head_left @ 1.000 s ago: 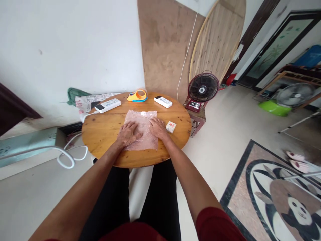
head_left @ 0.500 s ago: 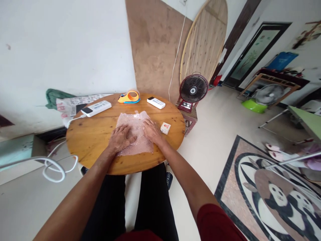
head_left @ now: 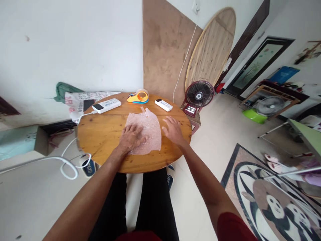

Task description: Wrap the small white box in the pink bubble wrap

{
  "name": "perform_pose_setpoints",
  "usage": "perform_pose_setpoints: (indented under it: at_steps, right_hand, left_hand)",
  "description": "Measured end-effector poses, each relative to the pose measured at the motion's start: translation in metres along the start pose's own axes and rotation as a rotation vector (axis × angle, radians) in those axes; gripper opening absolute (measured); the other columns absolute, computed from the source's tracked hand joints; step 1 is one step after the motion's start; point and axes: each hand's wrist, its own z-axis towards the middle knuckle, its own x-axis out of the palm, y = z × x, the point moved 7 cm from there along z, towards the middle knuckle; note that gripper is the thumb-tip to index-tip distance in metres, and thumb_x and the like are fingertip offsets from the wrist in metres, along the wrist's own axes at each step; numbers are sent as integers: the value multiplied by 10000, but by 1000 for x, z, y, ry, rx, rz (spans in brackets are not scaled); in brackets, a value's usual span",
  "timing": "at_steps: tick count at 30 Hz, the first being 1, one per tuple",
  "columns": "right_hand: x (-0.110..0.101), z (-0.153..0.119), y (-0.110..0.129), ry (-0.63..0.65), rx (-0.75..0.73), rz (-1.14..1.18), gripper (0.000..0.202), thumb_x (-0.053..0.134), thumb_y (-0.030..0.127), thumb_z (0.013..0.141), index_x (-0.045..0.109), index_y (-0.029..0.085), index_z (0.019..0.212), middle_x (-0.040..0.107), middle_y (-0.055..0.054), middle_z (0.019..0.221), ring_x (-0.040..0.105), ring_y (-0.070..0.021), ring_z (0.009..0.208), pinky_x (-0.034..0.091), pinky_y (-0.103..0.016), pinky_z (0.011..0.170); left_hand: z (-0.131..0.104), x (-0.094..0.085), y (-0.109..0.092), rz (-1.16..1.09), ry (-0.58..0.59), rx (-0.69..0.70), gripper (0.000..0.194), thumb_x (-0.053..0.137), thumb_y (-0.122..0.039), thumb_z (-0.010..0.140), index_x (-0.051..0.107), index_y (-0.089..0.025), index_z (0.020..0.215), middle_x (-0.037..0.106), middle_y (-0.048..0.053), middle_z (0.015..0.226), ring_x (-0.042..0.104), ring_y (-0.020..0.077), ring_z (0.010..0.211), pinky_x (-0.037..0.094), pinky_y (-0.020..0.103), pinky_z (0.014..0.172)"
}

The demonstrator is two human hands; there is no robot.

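Observation:
A pink sheet of bubble wrap lies flat in the middle of a round wooden table. My left hand rests palm down on the sheet's left half, fingers spread. To the right of the sheet, my right hand is off the wrap and low over the bare wood, its fingers apart. The small white and red box that lay there is not in sight; the hand covers that spot.
At the table's far edge lie an orange tape dispenser, a white remote and a larger white remote with a cable trailing to the floor. A small fan stands right of the table. A panda rug covers the floor.
My right hand has left the bubble wrap and moved right, over the place where the small box lay. The sheet's far edge is now rumpled. My left hand stays on the wrap.

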Motion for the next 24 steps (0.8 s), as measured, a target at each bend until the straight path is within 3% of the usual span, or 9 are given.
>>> perform_pose_setpoints:
  at_steps: [5,11,14,17,20,22,24]
  right_hand:
    - [-3,-10,-40,90,145,-54,484,555,315,853,534,161,1311,516,-144,1398,444,-296,1287,307,-454,1068]
    - [5,-25,-54,234,225,24,614,607,319,805,464,173,1384,572,-152,1337,539,-307,1195,369,-459,1022]
    - [1,-28,-64,199,285,72,552,626,296,783,534,159,1309,631,-154,1233,594,-296,1088,432,-435,948]
    - [-16,-22,-67,76,352,278,435,651,332,759,621,149,1152,690,-114,1034,635,-257,922,486,-405,851]
    - [-42,-7,-35,-47,260,690,410,641,351,770,611,170,1137,685,-59,1022,637,-213,935,504,-360,853]
    - [-52,6,10,-11,136,917,414,658,331,764,601,196,1151,671,-33,1078,630,-203,992,503,-345,880]
    - [-47,19,62,90,31,1038,422,681,312,755,602,208,1156,664,-14,1073,634,-189,981,505,-332,882]
  left_hand:
    - [-1,4,-1,77,14,29,638,514,-580,823,511,-272,1382,420,129,1477,310,356,1392,229,502,1125]
    - [-2,7,0,68,12,39,697,522,-626,798,492,-274,1399,407,139,1489,301,378,1390,210,524,1125]
    - [-2,5,-1,85,18,20,663,531,-585,811,496,-274,1396,417,130,1487,314,362,1385,214,504,1126]
    - [-2,3,-2,88,32,10,658,544,-571,809,491,-284,1398,421,120,1488,324,353,1382,216,491,1127]
    - [-2,3,-2,83,42,19,647,548,-552,813,494,-281,1398,427,121,1483,321,356,1385,217,489,1131]
    - [-1,3,-2,76,38,25,645,565,-534,810,498,-272,1395,425,128,1483,313,367,1388,216,502,1134]
    - [-1,2,-2,35,33,35,647,623,-495,782,513,-263,1377,432,140,1473,316,380,1383,224,527,1132]
